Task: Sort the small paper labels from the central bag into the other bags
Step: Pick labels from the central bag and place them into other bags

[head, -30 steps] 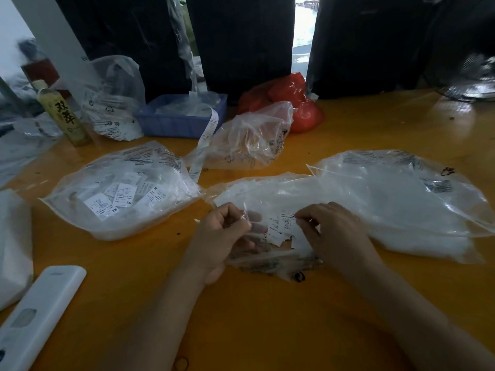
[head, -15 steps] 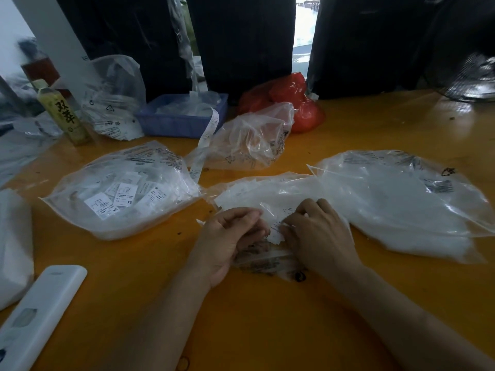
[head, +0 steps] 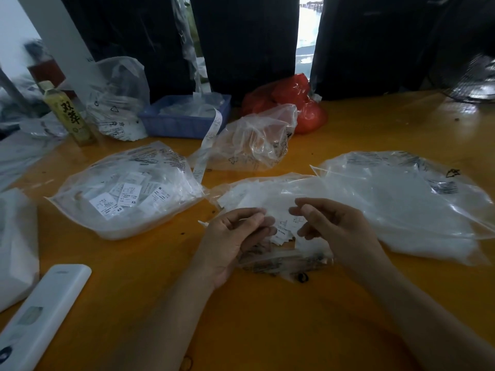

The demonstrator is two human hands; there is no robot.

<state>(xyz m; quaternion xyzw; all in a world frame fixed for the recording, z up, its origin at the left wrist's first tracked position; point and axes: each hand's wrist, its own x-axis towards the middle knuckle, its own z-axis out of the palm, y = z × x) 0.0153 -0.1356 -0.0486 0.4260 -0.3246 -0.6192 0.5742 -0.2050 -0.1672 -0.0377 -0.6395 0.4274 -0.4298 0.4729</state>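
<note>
Over the central bag (head: 267, 194) on the orange table (head: 267, 317) I see my left hand (head: 235, 236) and right hand (head: 332, 226) with fingers curled, though whether either pinches a label I cannot tell, above the loose paper labels (head: 286, 231) at the bag's mouth.

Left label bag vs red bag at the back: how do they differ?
The left label bag is clear, showing white labels marked XS; the red bag is opaque red. The left label bag lies flat near the hands; the red bag sits bunched at the table's far edge. Both are plastic.
</note>
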